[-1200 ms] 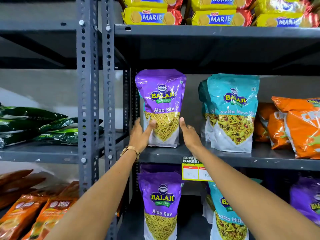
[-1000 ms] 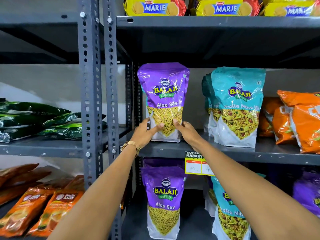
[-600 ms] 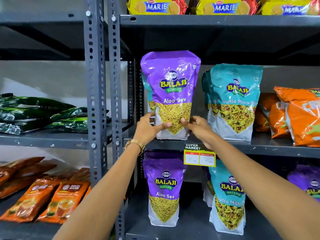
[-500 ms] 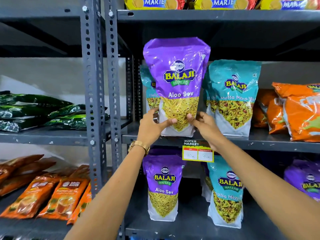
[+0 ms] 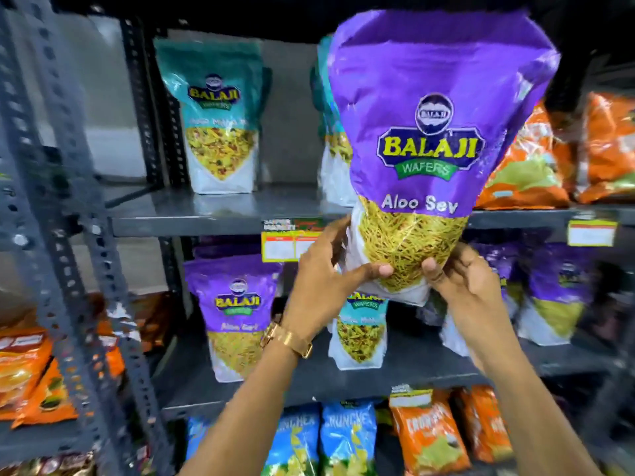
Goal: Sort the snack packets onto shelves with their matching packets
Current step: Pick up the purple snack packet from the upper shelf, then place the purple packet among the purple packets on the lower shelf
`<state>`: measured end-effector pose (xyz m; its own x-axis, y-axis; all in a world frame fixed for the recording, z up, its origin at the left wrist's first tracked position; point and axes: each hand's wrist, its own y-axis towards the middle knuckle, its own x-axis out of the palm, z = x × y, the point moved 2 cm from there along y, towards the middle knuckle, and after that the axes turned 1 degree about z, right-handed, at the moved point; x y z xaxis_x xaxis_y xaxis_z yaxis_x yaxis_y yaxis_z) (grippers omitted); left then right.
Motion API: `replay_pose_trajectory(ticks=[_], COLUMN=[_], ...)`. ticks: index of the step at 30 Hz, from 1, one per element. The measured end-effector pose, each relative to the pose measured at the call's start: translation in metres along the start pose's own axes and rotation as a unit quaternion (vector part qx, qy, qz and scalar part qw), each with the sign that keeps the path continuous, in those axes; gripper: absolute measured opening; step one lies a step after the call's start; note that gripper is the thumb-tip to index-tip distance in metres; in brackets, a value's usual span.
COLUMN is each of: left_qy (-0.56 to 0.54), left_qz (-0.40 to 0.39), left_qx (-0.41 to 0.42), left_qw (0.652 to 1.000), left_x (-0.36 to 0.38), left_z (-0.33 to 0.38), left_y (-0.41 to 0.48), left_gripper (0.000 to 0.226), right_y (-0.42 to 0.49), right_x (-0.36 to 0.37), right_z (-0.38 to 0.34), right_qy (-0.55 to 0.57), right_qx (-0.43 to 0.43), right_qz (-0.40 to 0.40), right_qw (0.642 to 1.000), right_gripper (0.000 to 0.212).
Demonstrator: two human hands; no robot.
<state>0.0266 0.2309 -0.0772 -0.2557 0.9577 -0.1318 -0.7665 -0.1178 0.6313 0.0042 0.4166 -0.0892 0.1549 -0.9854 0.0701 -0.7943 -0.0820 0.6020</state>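
Note:
A purple Aloo Sev packet [image 5: 429, 132] is held upright in the air, close to the camera, in front of the shelves. My left hand [image 5: 326, 280] grips its lower left corner and my right hand [image 5: 464, 280] grips its lower right corner. On the upper shelf [image 5: 213, 207] stands a teal Balaji packet [image 5: 220, 118], with another teal packet [image 5: 330, 132] mostly hidden behind the held one. On the shelf below [image 5: 378, 376] stand a matching purple Aloo Sev packet [image 5: 237, 314], a teal packet [image 5: 360, 331] and more purple packets [image 5: 556, 290] at the right.
Orange packets [image 5: 549, 159] lie at the right of the upper shelf. Blue Crunchex packets [image 5: 323, 438] and orange packets [image 5: 439, 438] fill the bottom shelf. A grey perforated upright [image 5: 68, 214] divides off a left rack with orange sachets [image 5: 27, 369]. Price tags [image 5: 288, 245] hang on the shelf edge.
Both hands have lifted the purple Aloo Sev packet off the upper shelf and pulled it toward the camera. The view has dropped, showing lower shelves.

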Motion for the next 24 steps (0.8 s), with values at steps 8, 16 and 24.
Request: replay_pose_trajectory(ticks=[8,16,24], left_qy=[-0.006,0.045,0.083], left_qz=[-0.109,-0.203,-0.244], left_qx=[-0.113,-0.192,-0.24], left_qw=[0.988,0.959,0.936], left_x=[0.102,0.167,0.204], left_z=[-0.091,-0.174,-0.224], left_y=[-0.037,-0.041,-0.018], left_gripper=[0.072,0.077,0.073], right_y=[-0.054,-0.077,-0.06], right_x=[-0.091,-0.142,-0.161], right_z=[0.09,0.187,0.258], right_qy=[-0.003,-0.056,-0.09], right_qx=[0.102,0.164,0.235], right_qz=[0.062,0.106,0.131], right_qw=[0.993,0.979,0.959], right_gripper=[0.058,0.057,0.061])
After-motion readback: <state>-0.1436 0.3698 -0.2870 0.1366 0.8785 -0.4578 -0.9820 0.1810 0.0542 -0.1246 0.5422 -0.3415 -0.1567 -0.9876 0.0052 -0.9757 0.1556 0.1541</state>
